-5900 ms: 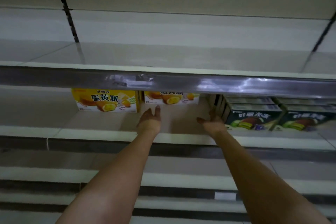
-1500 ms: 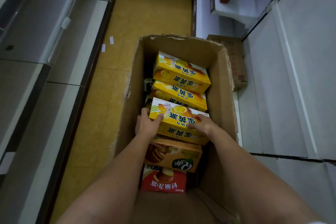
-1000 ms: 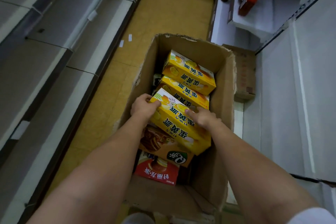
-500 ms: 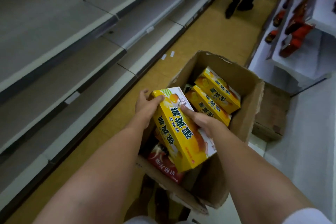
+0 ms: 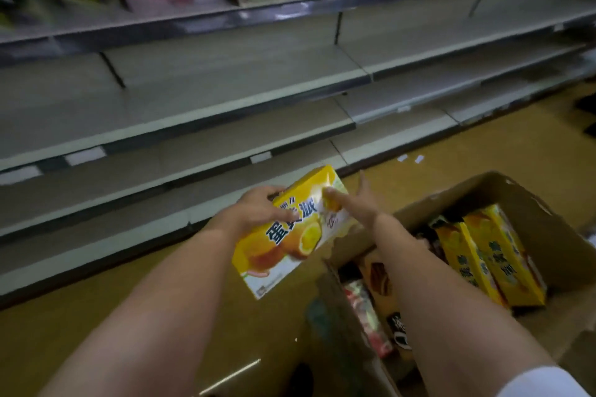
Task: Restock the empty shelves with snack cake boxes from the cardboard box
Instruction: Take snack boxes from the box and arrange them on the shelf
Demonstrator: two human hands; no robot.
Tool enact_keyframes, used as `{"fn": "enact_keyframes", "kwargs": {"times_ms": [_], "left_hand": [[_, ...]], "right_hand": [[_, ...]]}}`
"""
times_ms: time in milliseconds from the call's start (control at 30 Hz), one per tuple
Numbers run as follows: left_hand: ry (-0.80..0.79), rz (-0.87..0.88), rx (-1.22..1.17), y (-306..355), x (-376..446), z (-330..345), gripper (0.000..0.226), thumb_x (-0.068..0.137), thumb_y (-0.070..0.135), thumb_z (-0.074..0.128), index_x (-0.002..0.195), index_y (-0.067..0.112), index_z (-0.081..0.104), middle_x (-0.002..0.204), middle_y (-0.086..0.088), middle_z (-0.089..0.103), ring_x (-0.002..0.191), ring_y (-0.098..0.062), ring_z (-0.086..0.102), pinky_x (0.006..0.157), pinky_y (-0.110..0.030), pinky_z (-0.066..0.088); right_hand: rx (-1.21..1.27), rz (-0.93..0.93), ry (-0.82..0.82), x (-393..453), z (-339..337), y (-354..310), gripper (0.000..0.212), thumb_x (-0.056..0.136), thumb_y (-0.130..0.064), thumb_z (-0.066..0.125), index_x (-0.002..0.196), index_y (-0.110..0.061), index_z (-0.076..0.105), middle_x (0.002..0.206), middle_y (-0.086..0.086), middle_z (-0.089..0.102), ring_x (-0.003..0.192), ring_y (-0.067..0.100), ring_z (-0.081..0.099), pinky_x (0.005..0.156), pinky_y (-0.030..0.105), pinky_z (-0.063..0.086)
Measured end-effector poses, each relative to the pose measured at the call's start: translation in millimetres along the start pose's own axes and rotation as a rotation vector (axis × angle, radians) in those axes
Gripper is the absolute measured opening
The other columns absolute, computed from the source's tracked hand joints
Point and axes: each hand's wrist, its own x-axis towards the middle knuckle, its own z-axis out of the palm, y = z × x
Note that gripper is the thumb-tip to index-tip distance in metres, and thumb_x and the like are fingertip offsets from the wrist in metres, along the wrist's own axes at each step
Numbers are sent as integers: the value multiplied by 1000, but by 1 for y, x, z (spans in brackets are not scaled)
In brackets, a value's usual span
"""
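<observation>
Left hand [image 5: 258, 208] grips yellow snack box [image 5: 290, 229], right hand [image 5: 358, 203] splayed flat on it — one-sided hold, may slip before shelves [image 5: 193, 126]

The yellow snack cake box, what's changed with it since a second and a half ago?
The yellow snack cake box has come up out of the cardboard box and now hangs over the floor, toward the shelves. The left hand still grips it; the right hand now has straight fingers against it. Two yellow boxes remain in the carton.
</observation>
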Motion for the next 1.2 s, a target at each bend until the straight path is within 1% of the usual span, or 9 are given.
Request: {"fn": "enact_keyframes", "kwargs": {"times_ms": [133, 233, 467, 600, 767, 833, 933, 1067, 1200], "left_hand": [[12, -36, 67, -36, -43, -49, 71, 73, 28, 82, 137, 28, 49, 106, 3, 63, 81, -10, 67, 72, -26, 55], [78, -57, 51, -64, -73, -80, 76, 72, 31, 82, 139, 30, 46, 123, -1, 58, 94, -15, 64, 82, -30, 54], [452, -185, 25, -155, -143, -150, 105, 61, 53, 83, 148, 26, 30, 146, -7, 43, 130, -26, 45, 106, -40, 39], [763, -269, -353, -209, -191, -180, 123, 60, 60, 78, 153, 24, 6, 156, -13, 24, 141, -31, 30, 112, -48, 30], [736, -255, -872, -279, -247, -213, 114, 40, 85, 69, 131, 20, 49, 121, -10, 65, 102, -31, 66, 90, -49, 51], [804, -237, -952, -315, -264, -227, 114, 35, 86, 71, 129, 24, 51, 122, -9, 64, 104, -34, 65, 94, -55, 48], [944, -221, -1024, -335, -299, -243, 127, 28, 85, 73, 136, 26, 42, 129, -10, 59, 110, -36, 61, 97, -58, 45], [1160, -283, -1026, -334, -346, -259, 107, 71, 67, 66, 150, 17, 14, 154, -13, 28, 136, -37, 34, 110, -53, 27], [1258, -352, -1010, -365, -366, -280, 103, 78, 59, 63, 153, 15, 7, 158, -12, 18, 141, -37, 25, 111, -55, 25]], "right_hand": [[-55, 81, -385, -13, 55, -28, 78, 77, -47, 72, 140, -14, 41, 128, 13, 60, 104, 30, 65, 84, 38, 54], [13, 36, -516, -29, 102, -46, 53, 80, -38, 70, 119, -5, 57, 102, 15, 72, 81, 29, 70, 71, 37, 59], [68, -8, -525, -53, 199, -84, 68, 71, -38, 77, 126, -5, 52, 106, 18, 70, 86, 34, 71, 69, 41, 59], [126, 0, -505, -71, 256, -100, 63, 76, -33, 77, 126, -4, 53, 109, 18, 69, 88, 34, 71, 67, 42, 60], [91, -12, -574, -112, 350, -111, 82, 61, -49, 78, 127, -8, 53, 111, 15, 69, 94, 32, 70, 82, 47, 57], [9, -58, -621, -131, 387, -115, 71, 66, -54, 75, 120, -10, 59, 107, 12, 70, 93, 30, 69, 89, 46, 54], [-96, -106, -694, -158, 434, -122, 31, 88, -49, 60, 96, -19, 60, 89, 5, 70, 77, 20, 68, 68, 31, 54], [-180, -164, -786, -184, 488, -133, 23, 88, -46, 62, 91, -24, 55, 87, 2, 66, 73, 16, 65, 59, 26, 48], [-270, -211, -825, -199, 541, -144, 43, 77, -43, 75, 104, -13, 60, 101, 10, 70, 74, 19, 70, 58, 26, 53]]}}
